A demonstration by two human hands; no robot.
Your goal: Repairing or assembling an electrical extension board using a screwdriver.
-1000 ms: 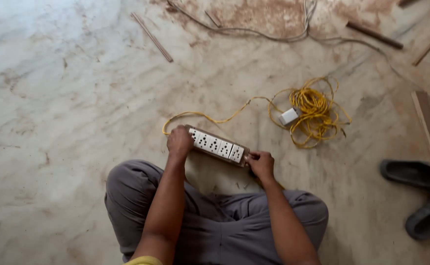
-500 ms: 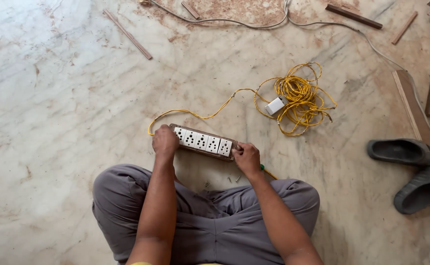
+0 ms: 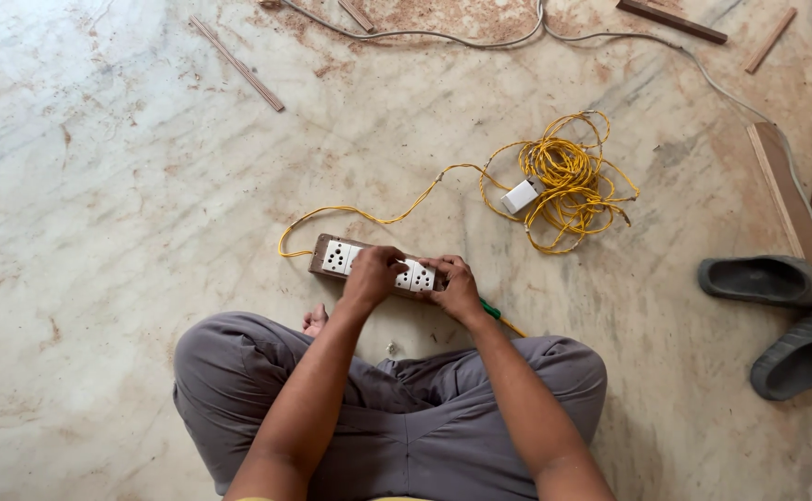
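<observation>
A long socket board [image 3: 336, 257], white sockets in a brown wooden box, lies on the marble floor in front of my crossed legs. My left hand [image 3: 375, 272] rests over its middle, fingers curled on top. My right hand [image 3: 455, 287] grips its right end. A thin yellow cable [image 3: 369, 215] runs from the board's left end to a tangled yellow coil [image 3: 568, 181] with a white plug [image 3: 520, 197]. A green-handled tool [image 3: 491, 311] peeks out from under my right wrist.
Two dark slippers [image 3: 763, 279] lie at the right. Wooden strips [image 3: 237, 63] and planks [image 3: 781, 190] are scattered at the top and right edge. A grey cable [image 3: 480, 39] snakes across the top. A small screw [image 3: 391, 349] lies by my knee.
My left hand has slid from the board's left end to its middle, uncovering the left sockets. The view has shifted slightly.
</observation>
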